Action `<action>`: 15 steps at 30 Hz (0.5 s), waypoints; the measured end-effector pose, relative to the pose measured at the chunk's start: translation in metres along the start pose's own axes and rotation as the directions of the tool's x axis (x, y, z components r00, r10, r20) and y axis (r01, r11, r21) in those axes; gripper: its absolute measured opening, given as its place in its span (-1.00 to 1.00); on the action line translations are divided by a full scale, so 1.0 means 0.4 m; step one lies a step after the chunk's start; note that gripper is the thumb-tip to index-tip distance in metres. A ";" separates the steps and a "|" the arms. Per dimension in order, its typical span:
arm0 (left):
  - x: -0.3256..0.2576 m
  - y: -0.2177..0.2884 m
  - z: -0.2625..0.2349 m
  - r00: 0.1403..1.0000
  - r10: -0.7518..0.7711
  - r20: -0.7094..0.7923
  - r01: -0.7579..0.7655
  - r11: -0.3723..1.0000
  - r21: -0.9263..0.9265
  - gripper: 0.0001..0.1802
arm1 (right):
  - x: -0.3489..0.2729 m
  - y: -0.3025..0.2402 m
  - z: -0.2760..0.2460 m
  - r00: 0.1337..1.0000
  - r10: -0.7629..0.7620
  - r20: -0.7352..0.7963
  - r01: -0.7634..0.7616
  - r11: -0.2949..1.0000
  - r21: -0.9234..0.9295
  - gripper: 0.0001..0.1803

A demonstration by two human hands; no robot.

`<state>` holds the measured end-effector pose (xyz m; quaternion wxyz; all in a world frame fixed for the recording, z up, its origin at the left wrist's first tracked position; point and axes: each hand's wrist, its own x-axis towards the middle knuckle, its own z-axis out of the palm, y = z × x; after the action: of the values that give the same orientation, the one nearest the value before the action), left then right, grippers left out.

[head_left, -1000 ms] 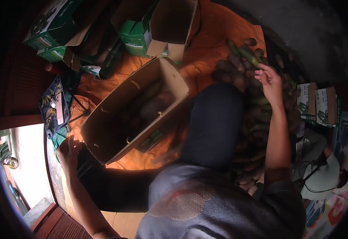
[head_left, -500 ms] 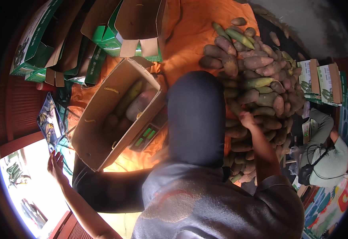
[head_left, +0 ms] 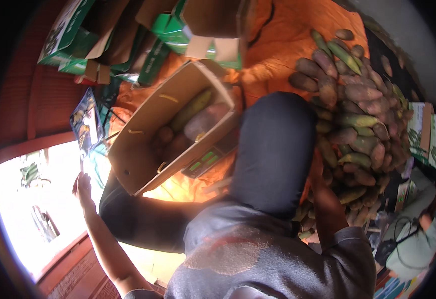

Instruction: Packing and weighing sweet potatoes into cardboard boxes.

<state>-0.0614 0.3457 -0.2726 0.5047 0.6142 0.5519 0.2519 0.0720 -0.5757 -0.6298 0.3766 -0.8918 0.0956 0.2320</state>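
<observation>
My right hand (head_left: pixel 316 167) is beside my raised knee, at the near left edge of a heap of thick root vegetables (head_left: pixel 362 94), purple-brown with some green. The knee hides its fingers, so what it holds cannot be seen. My left hand (head_left: pixel 83 192) is raised at the far left with nothing visible in it, fingers apart, just below the thin end of a dark patterned flat object (head_left: pixel 87 122). Between my legs and the boxes, an open cardboard box (head_left: pixel 138 134) with yellow rope loops stands tilted, several roots (head_left: pixel 198 112) inside. It rests against a scale with a green-lit display (head_left: pixel 203 162).
Open green-and-brown cartons (head_left: pixel 170 32) stand at the far left. An orange sheet (head_left: pixel 272 40) lies under the heap. More cartons (head_left: pixel 430 134) stand at the right, near another person in a pale green top (head_left: pixel 410 249). A red-brown panelled wall (head_left: pixel 28 104) is at the left.
The view has shifted, so the scene sits further right. My right hand has drawn back from the heap toward my knee. My left hand stays raised at the left.
</observation>
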 end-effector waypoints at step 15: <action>-0.074 0.271 0.063 0.970 0.171 0.172 -0.178 0.984 0.023 -0.62 | 0.075 -0.365 -0.130 0.958 0.011 -0.286 -0.070 0.978 -0.196 -0.28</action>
<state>-0.0016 0.3225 -0.1771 0.5138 0.6891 0.4556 0.2315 0.1663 -0.5110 -0.5213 0.2610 -0.9474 0.1425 0.1183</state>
